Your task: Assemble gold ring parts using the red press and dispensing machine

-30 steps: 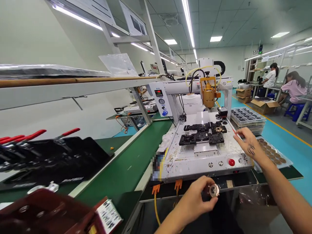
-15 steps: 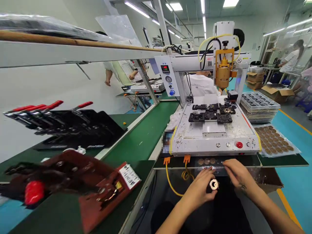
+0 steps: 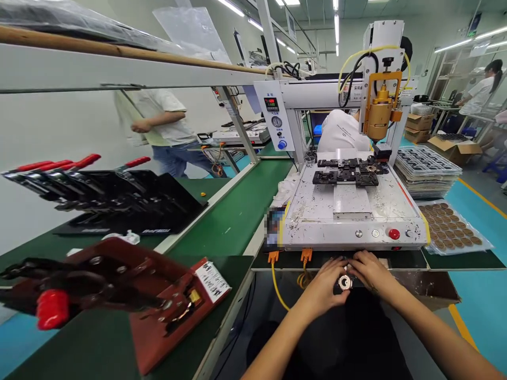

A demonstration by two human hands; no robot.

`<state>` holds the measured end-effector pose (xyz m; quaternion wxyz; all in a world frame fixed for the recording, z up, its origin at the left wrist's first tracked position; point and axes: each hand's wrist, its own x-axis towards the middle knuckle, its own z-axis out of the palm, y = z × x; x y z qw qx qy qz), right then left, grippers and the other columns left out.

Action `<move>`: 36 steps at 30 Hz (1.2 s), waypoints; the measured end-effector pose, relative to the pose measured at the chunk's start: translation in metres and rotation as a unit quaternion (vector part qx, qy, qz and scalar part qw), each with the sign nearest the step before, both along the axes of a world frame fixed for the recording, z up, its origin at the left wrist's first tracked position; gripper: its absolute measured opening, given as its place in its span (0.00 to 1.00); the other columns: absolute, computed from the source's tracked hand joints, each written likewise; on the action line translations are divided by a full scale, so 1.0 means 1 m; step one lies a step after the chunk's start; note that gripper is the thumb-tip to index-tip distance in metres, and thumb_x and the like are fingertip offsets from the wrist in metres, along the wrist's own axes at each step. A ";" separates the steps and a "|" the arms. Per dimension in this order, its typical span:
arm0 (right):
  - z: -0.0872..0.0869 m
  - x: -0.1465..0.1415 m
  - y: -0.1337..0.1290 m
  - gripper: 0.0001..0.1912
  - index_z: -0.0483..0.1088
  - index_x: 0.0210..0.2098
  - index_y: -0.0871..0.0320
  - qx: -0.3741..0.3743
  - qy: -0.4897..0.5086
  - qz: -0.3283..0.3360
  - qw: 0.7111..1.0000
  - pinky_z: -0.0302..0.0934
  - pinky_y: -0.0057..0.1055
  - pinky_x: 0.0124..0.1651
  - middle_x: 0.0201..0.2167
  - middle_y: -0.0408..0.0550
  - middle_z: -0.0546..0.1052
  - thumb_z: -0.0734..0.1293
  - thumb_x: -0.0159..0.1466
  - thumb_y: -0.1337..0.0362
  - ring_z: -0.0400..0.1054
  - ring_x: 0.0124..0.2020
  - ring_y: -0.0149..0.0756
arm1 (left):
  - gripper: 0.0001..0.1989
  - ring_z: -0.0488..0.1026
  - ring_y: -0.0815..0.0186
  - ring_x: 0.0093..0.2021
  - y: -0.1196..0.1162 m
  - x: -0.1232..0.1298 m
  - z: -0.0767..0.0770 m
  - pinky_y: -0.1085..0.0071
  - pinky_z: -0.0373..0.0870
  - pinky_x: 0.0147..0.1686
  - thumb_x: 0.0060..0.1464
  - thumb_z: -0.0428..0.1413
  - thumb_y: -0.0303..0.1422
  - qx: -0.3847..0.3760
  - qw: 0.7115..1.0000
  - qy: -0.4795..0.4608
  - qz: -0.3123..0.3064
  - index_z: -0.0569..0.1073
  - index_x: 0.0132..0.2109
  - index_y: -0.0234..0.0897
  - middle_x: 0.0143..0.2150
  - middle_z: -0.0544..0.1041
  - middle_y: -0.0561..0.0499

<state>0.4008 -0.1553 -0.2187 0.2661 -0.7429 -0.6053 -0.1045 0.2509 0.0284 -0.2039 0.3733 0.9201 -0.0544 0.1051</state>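
In front of the benchtop machine (image 3: 307,216), steady the rose-gold ring (image 3: 342,279) your left hand (image 3: 325,285) pinches; right hand (image 3: 371,271) grip unclear.

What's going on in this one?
A person's left hand holds a small round part in front of a white machine. The right hand is right beside it, fingertips close in; whether they touch the part is hard to tell. Black fixtures sit on the machine's bed, and brown discs lie to its right.

Bright ceiling tubes (image 3: 336,26), stretched edges
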 end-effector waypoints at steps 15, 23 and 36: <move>-0.008 -0.032 -0.027 0.16 0.78 0.53 0.46 0.173 -0.050 0.022 0.983 0.72 0.41 0.32 0.38 0.48 0.85 0.62 0.75 0.70 0.79 0.33 0.44 | 0.17 0.63 0.48 0.76 0.014 -0.001 0.034 0.48 0.56 0.76 0.48 0.65 0.24 -0.084 0.989 0.120 -0.024 0.79 0.46 0.43 0.72 0.73 0.44; 0.117 0.057 -0.057 0.10 0.79 0.45 0.54 0.216 0.040 -0.233 0.947 0.72 0.40 0.40 0.35 0.49 0.82 0.67 0.73 0.58 0.76 0.34 0.44 | 0.18 0.59 0.47 0.77 0.010 0.000 0.025 0.43 0.51 0.77 0.47 0.65 0.24 -0.093 0.989 0.118 -0.004 0.77 0.46 0.42 0.72 0.72 0.42; 0.073 0.000 -0.013 0.09 0.75 0.49 0.51 0.098 0.104 -0.043 0.989 0.72 0.42 0.55 0.45 0.52 0.79 0.62 0.77 0.64 0.75 0.48 0.44 | 0.16 0.59 0.47 0.77 -0.013 -0.003 0.022 0.43 0.47 0.78 0.48 0.65 0.24 -0.114 0.990 0.075 0.024 0.77 0.44 0.41 0.72 0.72 0.42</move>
